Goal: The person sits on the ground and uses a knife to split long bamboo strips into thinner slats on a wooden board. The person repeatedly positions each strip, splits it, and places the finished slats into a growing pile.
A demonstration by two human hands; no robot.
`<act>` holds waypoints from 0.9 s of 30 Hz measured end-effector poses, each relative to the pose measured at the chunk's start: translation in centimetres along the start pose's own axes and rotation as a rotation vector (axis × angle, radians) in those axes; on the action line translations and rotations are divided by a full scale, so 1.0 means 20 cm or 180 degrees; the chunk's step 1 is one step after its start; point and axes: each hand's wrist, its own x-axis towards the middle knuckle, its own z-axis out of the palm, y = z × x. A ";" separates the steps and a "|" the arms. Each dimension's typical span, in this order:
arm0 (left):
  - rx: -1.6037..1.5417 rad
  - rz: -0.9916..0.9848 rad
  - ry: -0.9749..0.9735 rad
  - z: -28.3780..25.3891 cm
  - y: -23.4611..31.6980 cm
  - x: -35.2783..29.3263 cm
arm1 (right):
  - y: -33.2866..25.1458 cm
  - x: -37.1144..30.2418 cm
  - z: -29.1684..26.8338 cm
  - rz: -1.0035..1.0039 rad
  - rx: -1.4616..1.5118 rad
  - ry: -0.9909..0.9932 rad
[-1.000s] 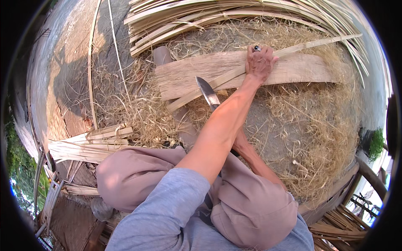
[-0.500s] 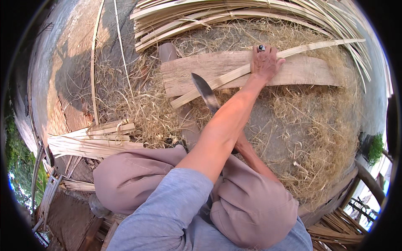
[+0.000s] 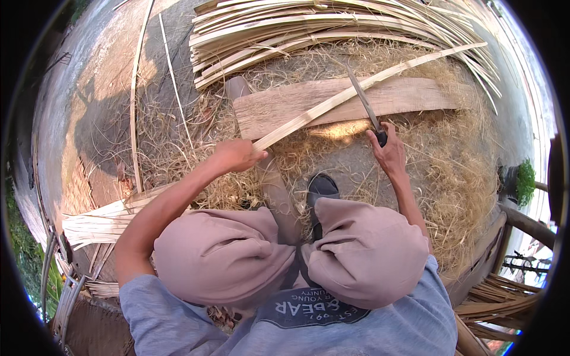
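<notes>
My left hand (image 3: 237, 155) is closed round the near left end of a long pale bamboo strip (image 3: 312, 114). The strip slants up and to the right across a wide wooden board (image 3: 270, 105), its far end reaching the upper right. My right hand (image 3: 392, 151) grips the black handle of a long knife (image 3: 367, 102), to the right of my left hand. The blade points up and away, crossing the strip over the board; whether it touches the strip I cannot tell.
Beyond the board lies a large bundle of bamboo strips (image 3: 297, 29). Another pile of strips (image 3: 98, 224) is at the left. A wooden beam (image 3: 276, 190) runs under the board, beside my shoe (image 3: 322, 187). Curly shavings (image 3: 454, 178) cover much of the ground.
My left hand has left the middle of the strip and now holds its near left end. My right hand, with the knife, has come out from beneath the left arm to the right.
</notes>
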 end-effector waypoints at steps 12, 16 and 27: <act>-0.4241 0.0514 0.0423 0.50 0.04 0.15 | -0.21 -0.37 0.45 -0.0474 0.0211 -0.0468; -0.4146 0.0592 0.0582 0.51 0.01 0.12 | -0.12 -0.19 0.30 0.0826 0.0735 -0.0263; -0.4358 0.0583 0.0238 0.52 -0.11 -0.04 | 0.00 -0.02 0.15 0.0144 0.0258 -0.0180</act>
